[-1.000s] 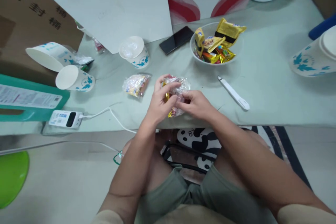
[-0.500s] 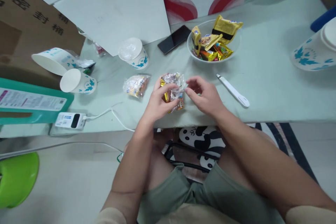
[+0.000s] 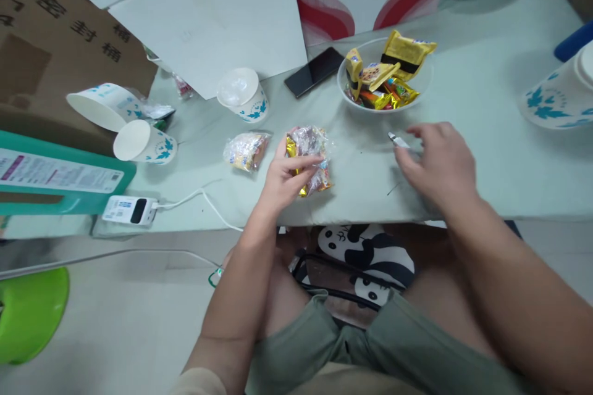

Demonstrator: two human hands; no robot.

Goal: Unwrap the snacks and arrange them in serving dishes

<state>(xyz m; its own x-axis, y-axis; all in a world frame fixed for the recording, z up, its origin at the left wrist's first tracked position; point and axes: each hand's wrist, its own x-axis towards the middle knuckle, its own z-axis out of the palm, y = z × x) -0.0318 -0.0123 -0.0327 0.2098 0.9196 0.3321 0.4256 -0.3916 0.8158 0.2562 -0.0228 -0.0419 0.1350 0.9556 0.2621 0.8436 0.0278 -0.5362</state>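
Away went my right hand (image 3: 440,160), off from beside the clear packet (image 3: 311,147) and across to the white-handled tool (image 3: 401,142)! The packet sat near the table's (image 3: 482,74) front edge, gold wrapping showing through; whether it rested on the cloth or just above, I couldn't tell. My left hand (image 3: 283,182) had it held, fingers spread over the top. Over on the right, thumb and fingers stood apart about the tool, nothing gripped; contact I couldn't make out. So this looked like the reach for the tool, and the move called for next, I judged, was a pinch on that handle while the left kept the packet steady. My own hand hid most of the handle, the chief nuisance. Beyond it sat the bowl (image 3: 360,105) of yellow snacks (image 3: 405,54), close but no real obstacle. A second packet (image 3: 247,152) lay just left of my hand, the phone (image 3: 315,72) and paper cup (image 3: 254,106) behind, and a white cable (image 3: 208,202) trailed toward my left forearm, a possible snag.
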